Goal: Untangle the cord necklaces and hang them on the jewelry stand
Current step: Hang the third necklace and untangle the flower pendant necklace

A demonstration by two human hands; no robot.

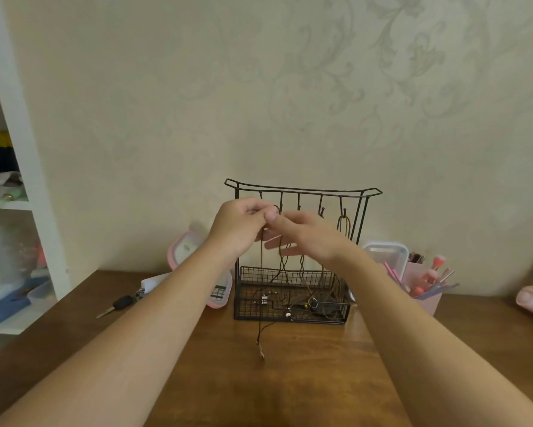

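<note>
The left hand (242, 224) has its fingers (259, 211) curled tight together, pinching a thin dark cord necklace (282, 257) at its top. The grip sits high, probably so the loop can be opened and slipped over the small black wire hook (277, 208) just behind the fingertips. The right hand (311, 237) meets it from the other side with its fingers reaching out fairly straight. The upper tip touches the left pinch, but whether it grips the cord too I cannot tell. It seems to be steadying or parting the strands.

Below the fingers the cords drop limp and twisted around each other, matte and string-like, into the black mesh basket (290, 315) at the foot of the black wire jewelry stand (302, 190). Small metal pendants lie tangled there. Beyond the right fingers, on the end hook, one brownish cord loop (343, 224) already hangs. Well below the fingers, a strand spills out of the basket, and its little pale pendant (261, 354) rests on the glossy brown wooden table (290, 380). Further out on the left lies a black car key (120, 303). On the right stands a translucent pink plastic cup of brushes (425, 282).
</note>
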